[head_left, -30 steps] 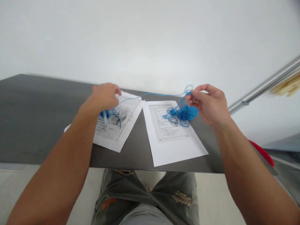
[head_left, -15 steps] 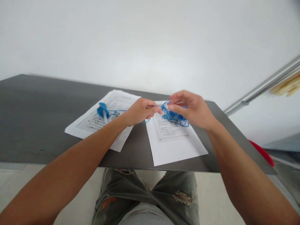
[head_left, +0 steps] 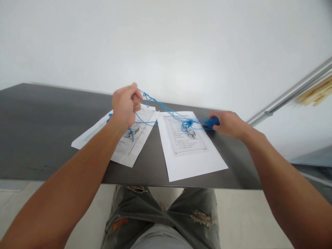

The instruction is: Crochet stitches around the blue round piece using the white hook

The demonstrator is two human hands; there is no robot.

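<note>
Blue string [head_left: 166, 109] stretches in several strands between my hands, with a knotted clump over the right sheet. My left hand [head_left: 127, 103] is raised above the left sheet, its fingers closed on one end of the string. At the right, past the sheet's edge, my right hand [head_left: 225, 123] grips a bunched wad of the same string. A loose strand dangles below my left hand over the left printed sheet [head_left: 129, 157]. The right printed sheet [head_left: 192, 166] lies flat. A blue object [head_left: 110, 116] on the left sheet is mostly hidden behind my left arm.
The dark grey table [head_left: 52, 138] stands against a white wall [head_left: 166, 45]. A metal rail [head_left: 290, 97] slants along the right side, with a yellowish item [head_left: 316, 91] behind it. My legs in torn jeans [head_left: 166, 214] are below the table's front edge.
My hands have moved apart, the left one up and to the left, the right one to the right. The string pile is pulled out between them, and my right hand has closed on a wad.
</note>
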